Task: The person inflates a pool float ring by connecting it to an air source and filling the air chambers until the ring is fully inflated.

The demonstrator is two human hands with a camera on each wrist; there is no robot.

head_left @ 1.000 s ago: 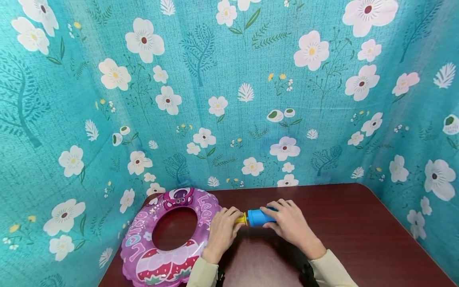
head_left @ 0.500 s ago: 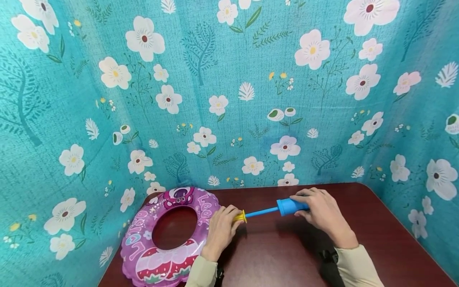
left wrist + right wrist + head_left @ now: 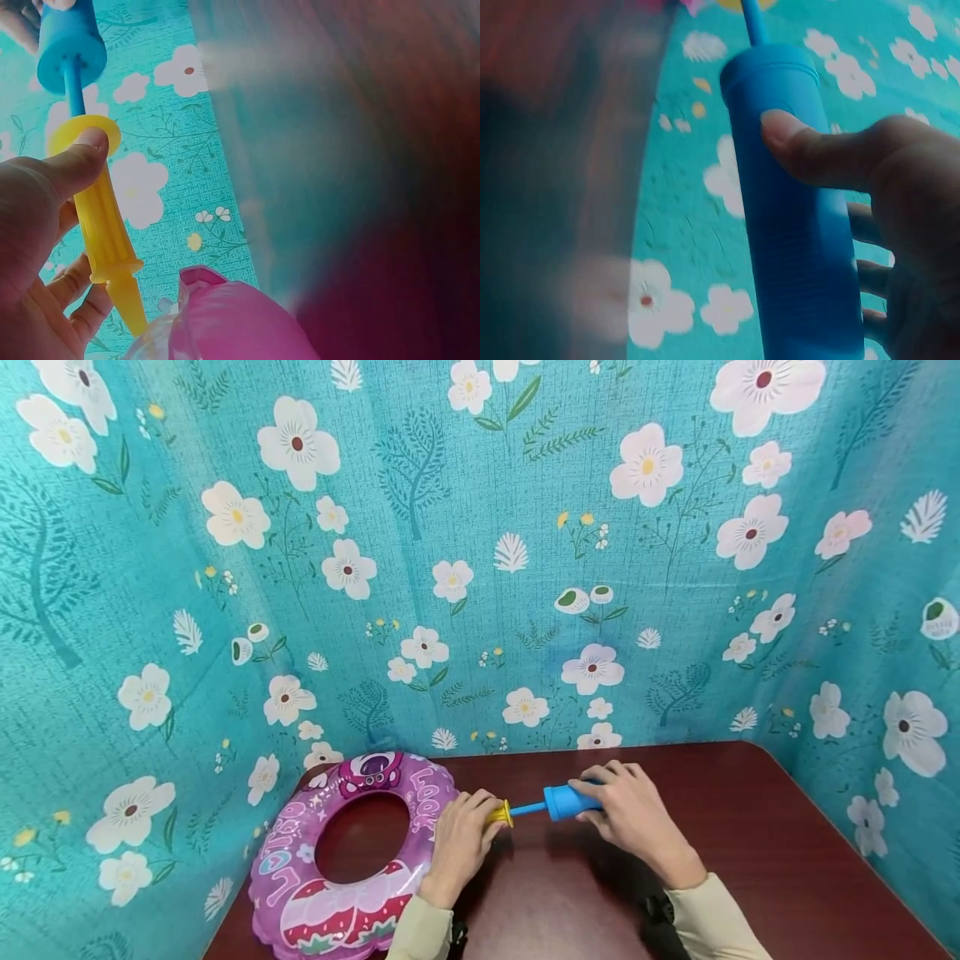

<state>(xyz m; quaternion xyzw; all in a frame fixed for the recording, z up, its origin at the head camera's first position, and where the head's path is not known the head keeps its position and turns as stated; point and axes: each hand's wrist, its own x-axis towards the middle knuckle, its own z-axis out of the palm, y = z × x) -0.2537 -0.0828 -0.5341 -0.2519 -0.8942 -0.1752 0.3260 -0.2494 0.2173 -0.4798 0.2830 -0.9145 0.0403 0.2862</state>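
A hand pump spans both hands, part of its blue rod (image 3: pixel 529 808) showing between its two ends. My left hand (image 3: pixel 459 843) grips the yellow nozzle end (image 3: pixel 103 217), thumb on its round flange. The tapered yellow tip (image 3: pixel 129 306) meets the inflatable ring's clear valve area in the left wrist view. My right hand (image 3: pixel 633 814) is wrapped round the blue barrel (image 3: pixel 787 202), thumb laid along its side near the collar. The purple swim ring (image 3: pixel 288 852), printed with strawberries and a bear, lies inflated beside my left hand.
The dark red-brown table (image 3: pixel 750 827) carries the ring on its left side. A teal flowered cloth (image 3: pixel 480 485) hangs behind the table and along both sides, close to its back edge.
My right hand first draws the blue barrel away to the right, exposing a long stretch of rod, then brings it partway back left. My left hand stays on the yellow end.
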